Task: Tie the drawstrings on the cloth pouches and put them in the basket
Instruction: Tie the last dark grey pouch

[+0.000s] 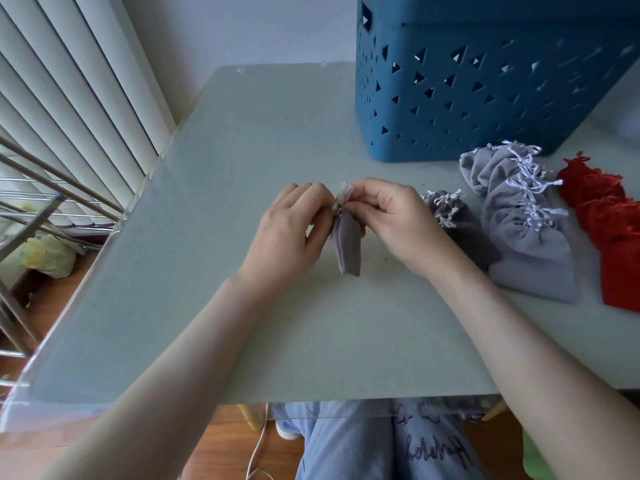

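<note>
The grey pouch (346,247) hangs upright at the middle of the table (242,150), its bottom edge at or just above the surface, its neck gathered between the two hands. The step in hand looks like knotting the drawstring (341,199) at that neck. To do it well, the neck should be cinched fully shut before the knot is drawn down, with both cord ends pulled evenly outward so the knot seats against the gathers instead of slipping loose. The left hand (291,230) comes in from 9 o'clock and the right hand (391,216) from 3 o'clock. Both have fingers curled and pinching at the cords, fingertips nearly meeting over the neck — the exact cord each one holds is too small to tell. At 3 o'clock lies a pile of grey pouches (519,220), with red pouches (609,230) just beyond. The blue basket (485,91) stands at 1 o'clock — near enough for a short reach.
</note>
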`<state>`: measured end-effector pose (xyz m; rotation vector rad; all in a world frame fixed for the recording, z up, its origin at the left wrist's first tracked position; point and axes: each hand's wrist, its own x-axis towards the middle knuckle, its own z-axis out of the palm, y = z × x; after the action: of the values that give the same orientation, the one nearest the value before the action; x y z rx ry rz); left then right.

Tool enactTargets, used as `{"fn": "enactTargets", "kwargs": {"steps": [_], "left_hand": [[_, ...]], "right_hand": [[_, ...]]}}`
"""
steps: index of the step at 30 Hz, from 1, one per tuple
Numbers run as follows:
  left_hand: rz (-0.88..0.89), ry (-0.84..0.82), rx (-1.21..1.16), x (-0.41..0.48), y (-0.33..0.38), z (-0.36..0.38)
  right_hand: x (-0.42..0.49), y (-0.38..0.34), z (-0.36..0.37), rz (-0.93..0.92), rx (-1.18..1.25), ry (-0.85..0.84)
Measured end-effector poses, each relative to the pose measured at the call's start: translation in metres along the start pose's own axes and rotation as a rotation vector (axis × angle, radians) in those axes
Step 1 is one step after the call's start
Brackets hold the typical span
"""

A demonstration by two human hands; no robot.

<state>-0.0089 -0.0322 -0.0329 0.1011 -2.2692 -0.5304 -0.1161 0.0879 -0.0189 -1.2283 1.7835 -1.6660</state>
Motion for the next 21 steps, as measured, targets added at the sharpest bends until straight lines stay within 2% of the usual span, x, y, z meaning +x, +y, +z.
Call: {"fn": "enactTargets", "kwargs": {"steps": [4, 13, 16, 21], "left_hand": [[-0.042, 0.027, -0.03, -0.0008, 0.0036, 0.0004], [-0.131, -0.052, -0.167, 0.0, 0.0041, 0.0002], [-0.162, -0.102, -0.218, 0.0001, 0.0038, -0.0001], [-0.151, -0.09, -0.183, -0.0006, 0.002, 0.0002]], "right_hand": [[0.0007, -0.0002, 0.0002, -0.002, 0.03, 0.026], [-0.0015, 0.0023, -0.0024, -0.068, -0.168, 0.079], [-0.0017, 0.004, -0.0021, -0.045, -0.204, 0.063], [-0.0017, 0.0037, -0.0004, -0.031, -0.198, 0.028]]}}
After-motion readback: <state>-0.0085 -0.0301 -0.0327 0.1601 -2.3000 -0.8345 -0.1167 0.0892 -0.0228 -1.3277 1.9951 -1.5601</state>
